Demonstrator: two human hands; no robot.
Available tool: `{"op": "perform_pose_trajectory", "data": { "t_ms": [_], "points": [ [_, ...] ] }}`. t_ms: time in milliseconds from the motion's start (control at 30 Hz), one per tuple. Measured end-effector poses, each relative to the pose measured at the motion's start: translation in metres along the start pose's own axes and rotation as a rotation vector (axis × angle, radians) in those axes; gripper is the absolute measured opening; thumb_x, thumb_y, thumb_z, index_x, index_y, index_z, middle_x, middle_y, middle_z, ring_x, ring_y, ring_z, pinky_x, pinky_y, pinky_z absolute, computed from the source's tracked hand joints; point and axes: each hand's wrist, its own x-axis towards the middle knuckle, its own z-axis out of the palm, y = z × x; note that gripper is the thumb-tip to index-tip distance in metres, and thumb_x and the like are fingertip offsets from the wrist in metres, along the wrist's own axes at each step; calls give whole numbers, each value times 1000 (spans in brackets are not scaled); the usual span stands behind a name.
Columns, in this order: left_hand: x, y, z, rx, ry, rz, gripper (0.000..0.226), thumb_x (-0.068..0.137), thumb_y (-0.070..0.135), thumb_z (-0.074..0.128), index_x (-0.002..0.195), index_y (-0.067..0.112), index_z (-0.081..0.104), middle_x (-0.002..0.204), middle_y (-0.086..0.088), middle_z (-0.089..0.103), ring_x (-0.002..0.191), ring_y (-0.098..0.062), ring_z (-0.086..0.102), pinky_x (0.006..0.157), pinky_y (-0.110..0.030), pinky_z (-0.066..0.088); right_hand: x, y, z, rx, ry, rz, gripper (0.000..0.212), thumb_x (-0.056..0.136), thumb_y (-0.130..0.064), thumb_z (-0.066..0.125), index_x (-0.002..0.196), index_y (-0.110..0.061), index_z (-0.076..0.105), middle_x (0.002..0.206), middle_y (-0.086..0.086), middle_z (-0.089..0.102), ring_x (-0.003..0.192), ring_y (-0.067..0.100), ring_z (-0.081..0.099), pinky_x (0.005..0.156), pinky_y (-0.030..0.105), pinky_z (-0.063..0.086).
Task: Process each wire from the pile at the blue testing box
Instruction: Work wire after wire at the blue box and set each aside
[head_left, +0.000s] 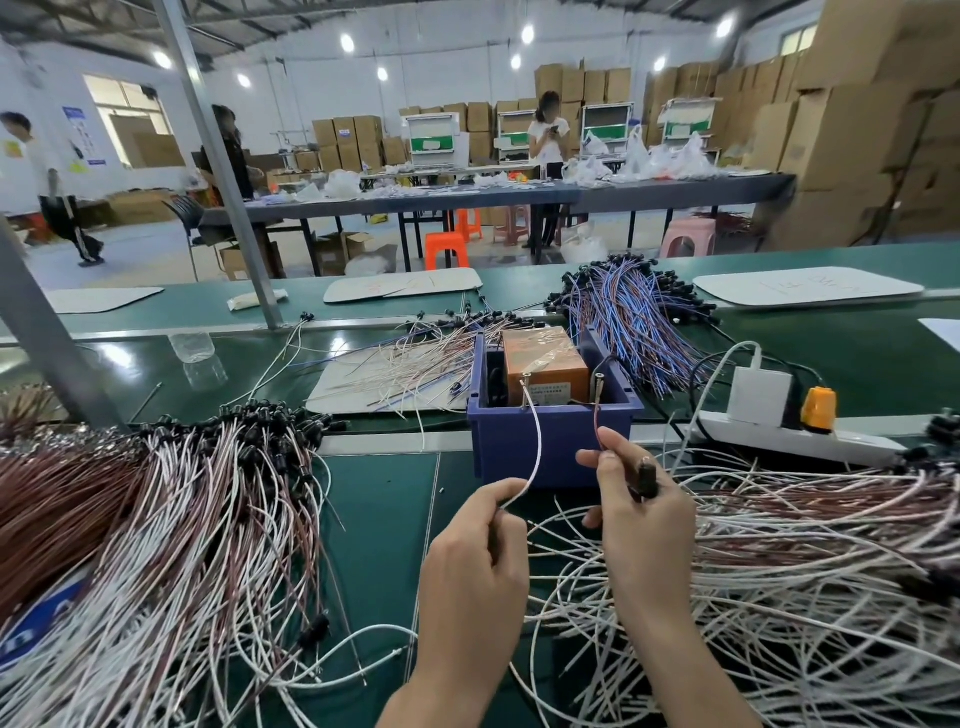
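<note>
Green bench (379, 519), factory hall behind with cartons and long tables.

Nearest: left hand (475, 561) and right hand (644, 514), both low centre, just in front of the box (566, 457).
- Left hand: thumb and forefinger pinch the white wire (538, 436).
- Right hand: fingertips pinch the brown wire (597, 415); a black cap (647, 475) sits between its fingers.

Both wires run up and away from the hands, long axes nearly straight toward the box.
- White wire arcs over the front wall to the left pin (525, 375).
- Brown wire rises to the right pin (601, 370).
- Cannot tell whether the tips actually touch the pins.

Judgement: test contact in hand, one lead per pin. Each hand is on its own side, so no crossing is needed. The box lies dead ahead of both grips, so any correction is a short push forward along each wire.

Flanking: left pile (156, 509) and right pile (779, 545), white and brown leads. The right pile lies under the right wrist.

Inside the box: orange unit (545, 364). Right of the box: power strip (795, 436). Beyond: blue wires (634, 317) heaped on the belt.
</note>
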Motion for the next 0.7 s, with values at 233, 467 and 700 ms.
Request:
{"op": "perform_pose_trajectory", "data": {
  "t_ms": [233,467,700],
  "points": [
    [2,4,-4,103,-22,71,25,101,30,56,121,38,67,68,32,54,59,5,51,58,-5,35,-2,-4,-1,9,-28,2,23,102,-18,58,107,-36,70,89,-18,76,49,8,53,46,15,44],
    [5,2,-7,162,-25,121,26,102,27,54,124,37,64,73,29,56,65,4,54,63,-10,38,1,2,-2,-76,-3,-7,18,101,-27,59,108,-22,75,61,-16,67,45,1,52,43,13,39],
    [5,2,-8,162,-11,107,25,101,25,53,122,30,66,72,24,54,66,4,54,62,-7,39,3,4,-3,-73,-4,-7,17,101,-27,59,107,-20,74,61,-12,67,45,1,53,42,13,40]
  ]
}}
